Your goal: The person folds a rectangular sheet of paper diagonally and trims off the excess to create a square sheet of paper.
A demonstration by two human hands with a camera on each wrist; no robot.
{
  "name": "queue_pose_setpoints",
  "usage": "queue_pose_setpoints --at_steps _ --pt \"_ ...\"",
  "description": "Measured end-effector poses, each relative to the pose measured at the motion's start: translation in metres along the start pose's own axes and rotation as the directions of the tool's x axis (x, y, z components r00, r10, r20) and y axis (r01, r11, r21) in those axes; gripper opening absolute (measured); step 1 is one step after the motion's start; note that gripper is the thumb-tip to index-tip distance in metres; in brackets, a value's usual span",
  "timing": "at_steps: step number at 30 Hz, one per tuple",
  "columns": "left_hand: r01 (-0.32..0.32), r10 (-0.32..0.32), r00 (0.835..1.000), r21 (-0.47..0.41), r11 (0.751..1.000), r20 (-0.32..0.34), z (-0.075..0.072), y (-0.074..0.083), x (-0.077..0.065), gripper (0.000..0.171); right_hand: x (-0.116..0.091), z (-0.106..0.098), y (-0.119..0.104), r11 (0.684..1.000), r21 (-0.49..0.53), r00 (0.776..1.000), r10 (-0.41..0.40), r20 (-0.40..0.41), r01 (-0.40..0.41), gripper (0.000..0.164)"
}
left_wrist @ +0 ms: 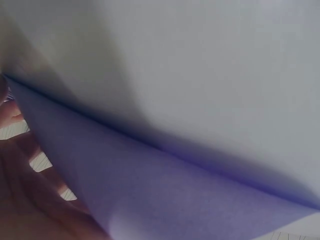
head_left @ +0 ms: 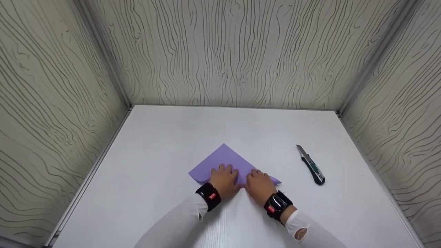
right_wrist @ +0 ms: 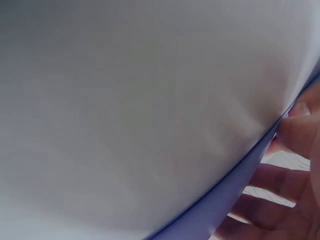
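Note:
A purple sheet of paper (head_left: 220, 156) lies on the white table, one corner pointing away from me. My left hand (head_left: 224, 181) lies over its near middle, fingertips on the sheet and thumb at the near edge. Right beside it, my right hand (head_left: 259, 186) holds the near edge, its fingers bent over the paper. The two thumbs almost meet. In the left wrist view the paper (left_wrist: 165, 185) bows up off the table beside the palm. The right wrist view has the thumb and a fingertip together at the paper's edge (right_wrist: 220, 195). The undersides of the fingertips are partly hidden.
A utility knife (head_left: 311, 165) with a black and green handle lies to the right of the paper, its blade out and pointing away. The white table (head_left: 165, 131) is bordered by wood-patterned panels (head_left: 220, 55) at the back and both sides.

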State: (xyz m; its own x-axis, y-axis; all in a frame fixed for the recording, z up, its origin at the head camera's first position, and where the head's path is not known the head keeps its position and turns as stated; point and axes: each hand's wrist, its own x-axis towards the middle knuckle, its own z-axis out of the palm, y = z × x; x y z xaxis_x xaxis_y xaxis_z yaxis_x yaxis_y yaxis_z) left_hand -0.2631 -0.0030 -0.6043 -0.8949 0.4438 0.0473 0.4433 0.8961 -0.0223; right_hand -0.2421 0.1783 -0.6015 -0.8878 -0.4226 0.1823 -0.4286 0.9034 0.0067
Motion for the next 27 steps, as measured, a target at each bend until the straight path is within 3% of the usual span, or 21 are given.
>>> queue_pose_setpoints --at_steps 7,12,19,27 --pt "-0.013 0.013 1.000 0.015 1.000 -0.012 0.002 -0.001 0.001 0.062 -0.014 -0.009 0.002 0.990 0.046 0.991 -0.131 0.022 0.130 0.025" --pt "-0.016 0.016 1.000 0.031 0.999 -0.021 0.003 -0.001 0.000 0.064 -0.024 -0.012 0.007 0.982 0.037 0.981 -0.185 0.063 0.183 0.031" --pt "-0.003 0.003 1.000 -0.008 1.000 0.003 -0.001 -0.005 0.000 0.061 -0.032 -0.016 0.010 0.979 0.013 0.978 -0.202 0.046 0.202 0.032" --pt "-0.023 0.023 1.000 0.046 0.999 0.014 -0.012 -0.004 -0.004 0.061 -0.026 -0.017 0.017 0.972 0.177 0.972 -0.181 0.148 0.154 0.035"
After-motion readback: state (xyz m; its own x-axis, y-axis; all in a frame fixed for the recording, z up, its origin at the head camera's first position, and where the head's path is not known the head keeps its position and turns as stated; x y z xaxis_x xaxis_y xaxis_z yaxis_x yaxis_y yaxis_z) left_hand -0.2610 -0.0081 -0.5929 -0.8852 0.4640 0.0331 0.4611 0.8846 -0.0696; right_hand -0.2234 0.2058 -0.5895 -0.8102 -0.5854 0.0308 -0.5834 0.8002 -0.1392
